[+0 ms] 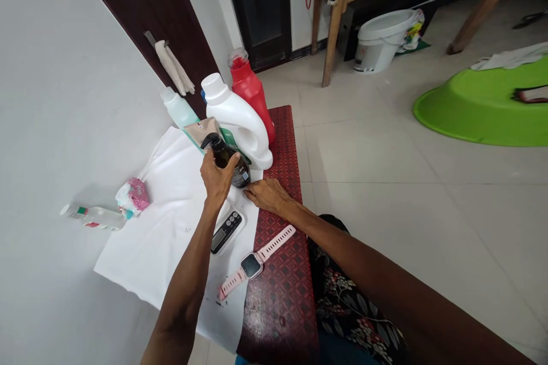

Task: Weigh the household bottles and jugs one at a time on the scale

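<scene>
My left hand (pixel 218 177) is closed around a dark pump bottle (pixel 240 175) with a black pump head, its thumb across the shoulder. The bottle stands close against a large white jug-type detergent bottle (pixel 244 120). Beside the dark bottle's base lies my right hand (pixel 268 195), flat and low, fingers stretched toward the base; whether they touch it I cannot tell. Nearer to me, partly behind my left forearm, is a small white digital scale (pixel 228 234) with a dark display. A pink smartwatch (pixel 251 266) lies with its strap spread out across the cloth's edge.
A white cloth (pixel 166 194) covers part of the red patterned table (pixel 278 291). Behind stand a red bottle (pixel 252 91), a beige pouch (pixel 201 130) and a pale green bottle (pixel 180 108). Left are a tissue pack (pixel 133 196) and a clear bottle (pixel 96 217). A green tub (pixel 466 108) is on the floor.
</scene>
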{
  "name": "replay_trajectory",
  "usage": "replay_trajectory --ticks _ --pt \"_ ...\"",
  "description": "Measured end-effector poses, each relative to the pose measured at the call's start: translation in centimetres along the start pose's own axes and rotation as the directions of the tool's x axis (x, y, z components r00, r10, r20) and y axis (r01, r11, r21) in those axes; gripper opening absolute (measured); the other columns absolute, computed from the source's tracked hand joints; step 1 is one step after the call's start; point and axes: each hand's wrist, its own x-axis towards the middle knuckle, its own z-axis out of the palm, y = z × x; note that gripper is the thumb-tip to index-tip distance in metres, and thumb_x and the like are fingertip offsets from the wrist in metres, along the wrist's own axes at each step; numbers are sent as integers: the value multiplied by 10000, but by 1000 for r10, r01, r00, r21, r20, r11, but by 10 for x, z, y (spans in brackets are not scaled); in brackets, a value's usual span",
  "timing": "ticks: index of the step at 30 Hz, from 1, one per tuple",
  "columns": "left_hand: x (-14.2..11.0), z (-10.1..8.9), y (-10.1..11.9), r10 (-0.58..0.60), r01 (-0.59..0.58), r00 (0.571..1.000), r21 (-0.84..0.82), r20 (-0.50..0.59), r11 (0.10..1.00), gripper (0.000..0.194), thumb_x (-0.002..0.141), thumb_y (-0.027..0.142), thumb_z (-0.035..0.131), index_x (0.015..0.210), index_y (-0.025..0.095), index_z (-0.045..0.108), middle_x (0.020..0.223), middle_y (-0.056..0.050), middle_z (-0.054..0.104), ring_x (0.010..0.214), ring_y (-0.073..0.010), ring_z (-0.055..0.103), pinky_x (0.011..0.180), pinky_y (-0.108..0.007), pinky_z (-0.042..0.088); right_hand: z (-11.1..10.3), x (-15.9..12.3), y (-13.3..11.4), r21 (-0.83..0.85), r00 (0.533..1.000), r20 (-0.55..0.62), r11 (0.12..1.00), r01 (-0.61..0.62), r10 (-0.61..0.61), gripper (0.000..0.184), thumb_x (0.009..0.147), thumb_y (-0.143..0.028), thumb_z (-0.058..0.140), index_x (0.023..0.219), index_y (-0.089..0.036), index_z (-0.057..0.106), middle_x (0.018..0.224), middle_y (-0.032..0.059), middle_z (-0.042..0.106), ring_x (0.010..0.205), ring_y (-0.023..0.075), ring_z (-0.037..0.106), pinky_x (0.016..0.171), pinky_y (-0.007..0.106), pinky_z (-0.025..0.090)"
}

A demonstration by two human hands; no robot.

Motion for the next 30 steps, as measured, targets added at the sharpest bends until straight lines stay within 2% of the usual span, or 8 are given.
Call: replay_trajectory --ticks 3,5,11,13,15,18,25,30 --pt "-3 -8 7 -59 61 998 -100 16 993 446 766 556 856 974 191 708 959 -70 746 892 -240 671 856 -381 554 2 1 1 -8 1000 -6 1000 2 -2 472 1128 -417 412 1246 -158 789 1201 190 816 1093 308 801 880 348 558" --pt "-4 -24 12 -73 67 997 -177 -25 982 481 752 549 862 1010 169 719 966 -73 760 870 -225 678 813 -355 552 4 1 2 -14 1000 -6 1000 7 -7 473 1130 -414 407 1219 -154 791 1187 193 817 1092 311 799 877 352 553" --pt "-8 -114 19 34 -64 986 -179 -166 982 505 760 566 883 1061 192 727 1045 -60 760 965 -224 710 862 -359 586 5 -1 1 -18 1000 -4 1000 14 -14 501 1145 -398 351 1206 -145 779 1187 198 810 1086 310 792 848 348 529" --pt "-18 -140 16 19 -38 987 -120 -162 992 476 768 547 887 1058 203 732 1045 -56 761 960 -225 716 870 -367 591 4 -1 1 -18 1000 0 1000 12 -12 496 1144 -392 356 1192 -144 782 1170 197 813 1071 310 792 833 343 519" --pt "-31 -154 9 -25 15 989 -66 -147 998 471 748 535 902 1038 205 731 1023 -55 763 929 -227 720 858 -370 595 4 -2 1 -18 1000 4 1000 16 -16 494 1144 -393 358 1182 -149 785 1160 189 816 1063 303 791 828 336 511" --pt "-48 -156 -5 -90 84 989 -52 -118 995 500 717 549 911 1026 202 726 997 -54 767 907 -229 722 842 -367 596 4 -2 0 -27 1000 6 999 21 -21 500 1146 -396 352 1215 -148 781 1183 192 812 1073 299 786 839 334 506" --pt "-58 -134 -17 -114 113 988 -22 -107 993 506 723 573 897 1003 195 710 973 -54 756 899 -226 706 812 -354 568 3 -2 -1 -64 1000 23 998 12 -10 519 1144 -409 344 1247 -142 778 1200 197 808 1083 315 781 836 349 507" --pt "-61 -137 -19 -96 94 994 -38 -59 995 646 695 559 938 1181 229 669 1170 -73 737 1060 -261 710 908 -391 579 3 -3 -2 -66 1000 23 998 7 -5 518 1144 -397 341 1235 -143 782 1186 199 812 1088 314 778 825 343 498"
